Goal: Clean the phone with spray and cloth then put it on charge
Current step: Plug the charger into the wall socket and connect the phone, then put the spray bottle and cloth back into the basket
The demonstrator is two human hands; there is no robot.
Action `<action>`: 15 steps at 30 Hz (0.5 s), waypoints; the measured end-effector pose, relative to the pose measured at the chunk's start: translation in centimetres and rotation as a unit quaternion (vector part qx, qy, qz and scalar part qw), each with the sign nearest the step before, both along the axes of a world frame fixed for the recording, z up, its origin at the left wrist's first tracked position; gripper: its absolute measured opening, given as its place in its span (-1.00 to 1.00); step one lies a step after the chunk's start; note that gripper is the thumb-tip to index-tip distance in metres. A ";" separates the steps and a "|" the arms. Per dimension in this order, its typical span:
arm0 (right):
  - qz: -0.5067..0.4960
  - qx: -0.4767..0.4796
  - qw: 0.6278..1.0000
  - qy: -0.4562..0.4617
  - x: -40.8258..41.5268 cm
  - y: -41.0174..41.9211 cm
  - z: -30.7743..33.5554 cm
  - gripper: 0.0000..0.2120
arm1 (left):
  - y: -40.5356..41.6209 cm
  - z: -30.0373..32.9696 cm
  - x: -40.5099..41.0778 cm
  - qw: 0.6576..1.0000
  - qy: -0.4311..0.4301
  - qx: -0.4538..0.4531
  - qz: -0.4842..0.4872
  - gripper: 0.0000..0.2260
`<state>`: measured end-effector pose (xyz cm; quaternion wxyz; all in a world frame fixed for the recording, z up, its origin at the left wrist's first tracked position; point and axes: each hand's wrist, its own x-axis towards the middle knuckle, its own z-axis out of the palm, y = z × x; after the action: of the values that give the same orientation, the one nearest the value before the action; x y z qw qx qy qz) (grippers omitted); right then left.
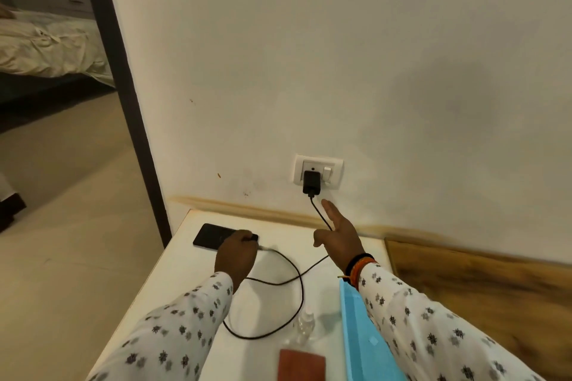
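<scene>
A black phone [212, 237] lies flat on the white table [192, 269] near its far left corner. My left hand [236, 254] rests on the phone's right end, fingers closed around the cable's plug there. The black cable [295, 278] loops over the table and rises to a black charger [311, 183] plugged into the wall socket [318, 171]. My right hand [339, 230] is raised with fingers spread, just below the charger, holding nothing. A small clear spray bottle [305, 326] stands near the front. A blue cloth [360, 334] lies under my right sleeve.
A reddish-brown flat object [301, 365] lies at the table's front edge. A wooden panel [483, 284] runs along the wall on the right. To the left is an open doorway with tiled floor [62, 195] and a bed [46, 46] beyond.
</scene>
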<state>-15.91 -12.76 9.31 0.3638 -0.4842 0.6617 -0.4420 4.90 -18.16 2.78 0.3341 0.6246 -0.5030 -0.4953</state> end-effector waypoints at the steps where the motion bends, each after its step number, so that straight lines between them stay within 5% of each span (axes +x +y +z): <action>1: 0.002 -0.009 1.000 0.021 0.2 0.7 0.0 -0.20 | 0.7 0.2 -0.2 1.000 -0.010 -0.007 -0.013 -0.72; 6: -0.011 -0.083 0.987 0.138 2.0 4.5 -0.9 -0.44 | 5.0 0.7 -0.8 0.994 -0.051 -0.037 -0.091 -0.78; 11: -0.005 0.005 0.994 0.109 3.1 7.9 -3.3 -0.63 | 9.4 0.0 -1.3 0.984 -0.080 -0.019 -0.159 -0.66; 15: -0.017 0.070 0.991 0.113 3.1 10.4 -4.9 -0.58 | 12.1 -0.7 -1.6 0.976 -0.072 0.006 -0.205 -0.55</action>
<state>-12.77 -2.35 4.44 0.3124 -0.4930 0.7358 -0.3434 3.33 -6.03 2.11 0.1847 0.5437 -0.6404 -0.5102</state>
